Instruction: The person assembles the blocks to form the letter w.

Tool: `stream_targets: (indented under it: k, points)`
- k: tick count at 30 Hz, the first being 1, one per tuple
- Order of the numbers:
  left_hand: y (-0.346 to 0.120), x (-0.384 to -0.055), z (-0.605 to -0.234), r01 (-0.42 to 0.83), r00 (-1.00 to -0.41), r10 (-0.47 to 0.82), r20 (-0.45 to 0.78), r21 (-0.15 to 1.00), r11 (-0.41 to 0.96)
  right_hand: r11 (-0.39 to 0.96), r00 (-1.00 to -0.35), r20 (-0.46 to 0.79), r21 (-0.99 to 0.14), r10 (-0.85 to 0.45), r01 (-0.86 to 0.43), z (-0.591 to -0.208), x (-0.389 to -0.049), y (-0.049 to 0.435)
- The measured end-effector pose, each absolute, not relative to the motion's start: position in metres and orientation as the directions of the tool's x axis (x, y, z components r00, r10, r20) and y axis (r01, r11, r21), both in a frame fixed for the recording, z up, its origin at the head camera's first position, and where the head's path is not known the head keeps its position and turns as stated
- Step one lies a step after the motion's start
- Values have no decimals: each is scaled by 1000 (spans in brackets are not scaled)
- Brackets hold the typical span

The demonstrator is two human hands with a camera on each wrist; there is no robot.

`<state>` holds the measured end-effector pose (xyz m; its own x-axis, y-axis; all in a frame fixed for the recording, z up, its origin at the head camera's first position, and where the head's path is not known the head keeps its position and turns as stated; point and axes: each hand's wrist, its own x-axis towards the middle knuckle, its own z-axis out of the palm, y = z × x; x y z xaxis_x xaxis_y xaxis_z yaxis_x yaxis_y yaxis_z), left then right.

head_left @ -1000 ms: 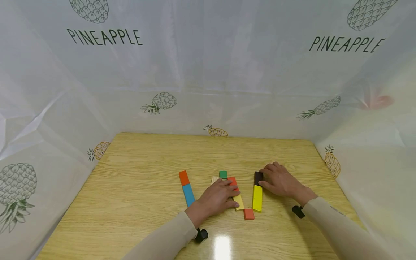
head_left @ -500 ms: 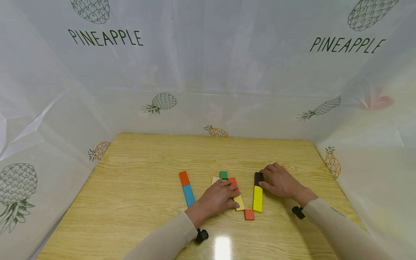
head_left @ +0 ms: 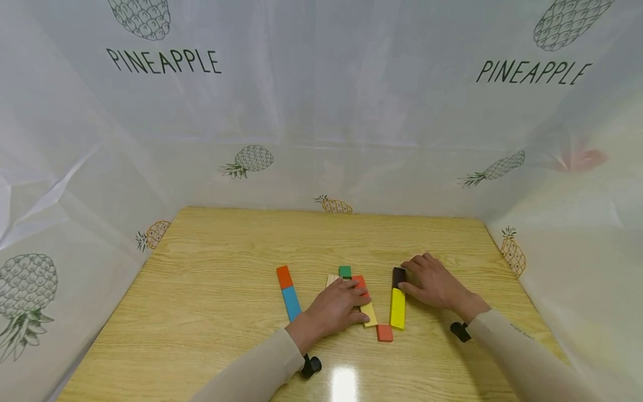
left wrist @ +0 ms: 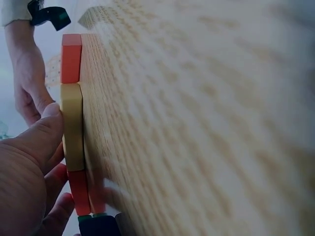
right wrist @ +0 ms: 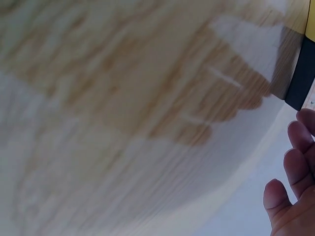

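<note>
In the head view my left hand (head_left: 334, 307) lies with spread fingers over a row of wooden blocks. Its thumb touches the pale yellow block (left wrist: 73, 128), and other fingers reach the red block (head_left: 359, 281). A pale wooden block (head_left: 332, 278) is partly hidden under this hand. My right hand (head_left: 434, 282) touches the right side of the black block (head_left: 399, 277) with thumb and index finger. The bright yellow block (head_left: 398, 310) joins the black one end to end. A small red block (head_left: 384, 333) sits between the two rows at their near ends.
A green block (head_left: 345, 271) lies beyond the left hand. Further left, an orange-red block (head_left: 284, 276) and a blue block (head_left: 291, 303) form a slanted row, its near end hidden by the left arm. Pineapple-printed sheeting (head_left: 321, 111) encloses the wooden table (head_left: 226, 240).
</note>
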<state>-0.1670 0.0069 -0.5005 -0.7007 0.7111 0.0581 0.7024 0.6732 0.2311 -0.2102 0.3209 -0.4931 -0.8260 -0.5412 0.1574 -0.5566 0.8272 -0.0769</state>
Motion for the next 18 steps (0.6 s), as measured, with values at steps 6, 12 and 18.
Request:
stream_targets:
  k: [6, 12, 18]
  points:
    - [8, -166, -497, 702, -702, 711, 48, 217, 678, 831, -829, 167, -80, -533, -550, -495, -209, 324]
    - [8, -167, -497, 703, -705, 707, 54, 184, 687, 840, -837, 168, -75, -520, -537, -497, -207, 326]
    - [-6, -171, -492, 693, -715, 693, 94, 225, 685, 857, -843, 225, -60, -488, -512, -495, -205, 323]
